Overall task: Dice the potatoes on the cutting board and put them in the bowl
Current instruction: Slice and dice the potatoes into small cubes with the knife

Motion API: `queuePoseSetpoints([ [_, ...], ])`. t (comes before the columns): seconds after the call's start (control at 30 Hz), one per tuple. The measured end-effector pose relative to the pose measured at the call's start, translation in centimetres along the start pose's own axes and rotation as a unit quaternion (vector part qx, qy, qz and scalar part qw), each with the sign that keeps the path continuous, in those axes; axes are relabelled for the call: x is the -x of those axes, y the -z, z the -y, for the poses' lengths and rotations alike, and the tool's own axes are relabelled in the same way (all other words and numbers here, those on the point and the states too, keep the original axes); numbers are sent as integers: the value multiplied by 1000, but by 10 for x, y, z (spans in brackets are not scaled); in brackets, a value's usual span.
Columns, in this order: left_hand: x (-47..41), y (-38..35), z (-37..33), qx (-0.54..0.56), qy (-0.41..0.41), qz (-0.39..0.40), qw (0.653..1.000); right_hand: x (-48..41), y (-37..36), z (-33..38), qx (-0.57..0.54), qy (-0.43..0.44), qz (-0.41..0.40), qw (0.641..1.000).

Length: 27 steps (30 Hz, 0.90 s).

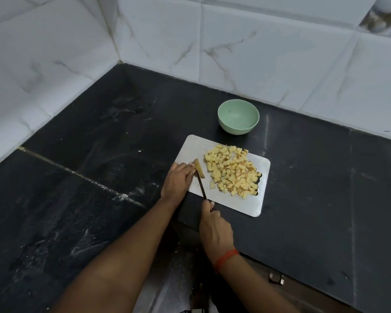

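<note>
Left hand (pixel 178 178) holds a potato strip (pixel 199 167) with curled fingers, its length pointing away. Right hand (pixel 215 230) grips the knife (pixel 201 188), tip at the strip's near end.

Kitchen corner: black stone countertop (pixel 104 136) against white tiled walls (pixel 314 71).
Both walls carried large white tiles (pixel 163 30) with grey-brown marble veining and met at a vertical seam (pixel 112 37) at upper left. A pale joint (pixel 77 174) crossed the countertop diagonally, with whitish smears (pixel 133 192) beside it. One tile with a darker pattern (pixel 384 19) sat at upper right. Lighting was even.
</note>
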State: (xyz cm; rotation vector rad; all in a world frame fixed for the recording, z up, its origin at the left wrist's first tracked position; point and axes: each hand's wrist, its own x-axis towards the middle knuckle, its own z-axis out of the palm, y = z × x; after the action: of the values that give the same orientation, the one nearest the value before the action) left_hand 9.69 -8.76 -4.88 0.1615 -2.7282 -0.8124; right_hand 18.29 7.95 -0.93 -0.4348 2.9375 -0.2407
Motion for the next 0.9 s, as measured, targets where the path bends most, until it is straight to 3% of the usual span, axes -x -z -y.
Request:
queuePoseSetpoints([
  [0.2, 2, 4, -4, 54, 31, -20, 998, 7, 12, -20, -92, -10, -47, 995],
  [0.3, 0, 10, -1, 127, 69, -24, 989, -18, 12, -24, -226, 7, -140, 964],
  [0.4, -6, 15, 6, 163, 88, 37, 982, -35, 5, -34, -288, 13, -182, 940],
  [0.53, -13, 23, 12, 135, 73, 94, 984, -37, -3, -42, -348, 3, -199, 916],
  [0.8, -34, 34, -7, -11, -23, 175, 984, -41, -7, -44, -346, 17, -195, 918],
  [0.9, -42, 33, -15, -29, 17, 164, 986, -41, -9, -44, -351, 20, -192, 916],
])
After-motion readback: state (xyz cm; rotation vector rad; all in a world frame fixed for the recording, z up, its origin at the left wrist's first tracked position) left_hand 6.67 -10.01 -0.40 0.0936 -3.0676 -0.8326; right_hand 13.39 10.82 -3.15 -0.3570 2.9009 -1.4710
